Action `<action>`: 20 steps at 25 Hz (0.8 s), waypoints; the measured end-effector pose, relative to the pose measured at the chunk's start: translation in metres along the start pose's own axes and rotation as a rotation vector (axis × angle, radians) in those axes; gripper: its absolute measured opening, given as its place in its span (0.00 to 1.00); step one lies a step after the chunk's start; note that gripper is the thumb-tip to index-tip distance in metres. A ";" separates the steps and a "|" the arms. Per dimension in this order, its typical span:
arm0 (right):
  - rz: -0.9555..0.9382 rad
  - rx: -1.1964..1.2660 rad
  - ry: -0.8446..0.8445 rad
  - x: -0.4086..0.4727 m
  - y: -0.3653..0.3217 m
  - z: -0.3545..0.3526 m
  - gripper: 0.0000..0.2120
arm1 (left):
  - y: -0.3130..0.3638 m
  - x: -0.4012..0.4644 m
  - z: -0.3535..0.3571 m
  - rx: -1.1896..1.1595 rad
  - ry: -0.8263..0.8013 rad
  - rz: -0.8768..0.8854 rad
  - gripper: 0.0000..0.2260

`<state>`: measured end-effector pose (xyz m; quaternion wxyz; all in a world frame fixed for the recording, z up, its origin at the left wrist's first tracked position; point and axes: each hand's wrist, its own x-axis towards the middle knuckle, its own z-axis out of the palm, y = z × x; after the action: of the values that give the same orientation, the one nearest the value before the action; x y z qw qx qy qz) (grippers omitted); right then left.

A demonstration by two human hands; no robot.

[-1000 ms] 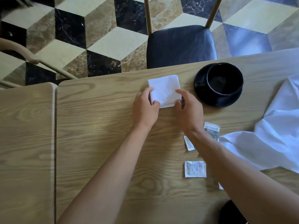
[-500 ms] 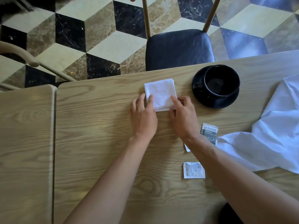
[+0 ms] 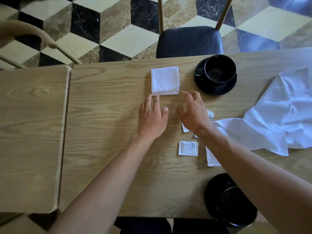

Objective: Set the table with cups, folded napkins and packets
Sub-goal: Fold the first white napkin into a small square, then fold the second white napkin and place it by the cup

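Observation:
A folded white napkin (image 3: 165,80) lies flat near the table's far edge, left of a black cup (image 3: 219,70) on its black saucer (image 3: 200,80). My left hand (image 3: 152,117) rests just below the napkin, fingers apart, fingertips close to its near edge. My right hand (image 3: 194,112) hovers open to the right, holding nothing. Several white packets lie under and below my right arm: one (image 3: 188,148) fully visible, others (image 3: 210,115) partly hidden. A second black cup on a saucer (image 3: 219,205) sits at the near edge, partly covered by my right forearm.
A loose, crumpled white cloth (image 3: 278,115) spreads over the table's right side. A black-seated chair (image 3: 189,41) stands beyond the far edge. A second wooden table (image 3: 30,132) abuts on the left, with a narrow gap between them.
Both hands have let go of the folded napkin and drawn back toward me. The napkin stays flat where it was set.

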<state>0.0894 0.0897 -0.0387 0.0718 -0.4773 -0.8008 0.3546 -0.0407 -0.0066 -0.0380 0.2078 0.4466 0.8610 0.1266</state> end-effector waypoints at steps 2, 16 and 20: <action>0.009 -0.030 -0.047 -0.020 0.003 -0.005 0.27 | 0.010 -0.024 0.000 0.009 -0.013 0.016 0.27; 0.173 -0.085 0.098 -0.207 0.059 -0.099 0.24 | 0.112 -0.178 0.024 -0.048 -0.056 0.212 0.22; 0.249 -0.078 0.140 -0.231 0.103 -0.133 0.21 | 0.151 -0.195 0.040 -0.023 -0.087 0.253 0.20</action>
<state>0.3467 -0.0022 0.0462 0.0642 -0.5990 -0.7416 0.2951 0.1867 -0.0792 0.0349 0.2325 0.5544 0.7864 0.1418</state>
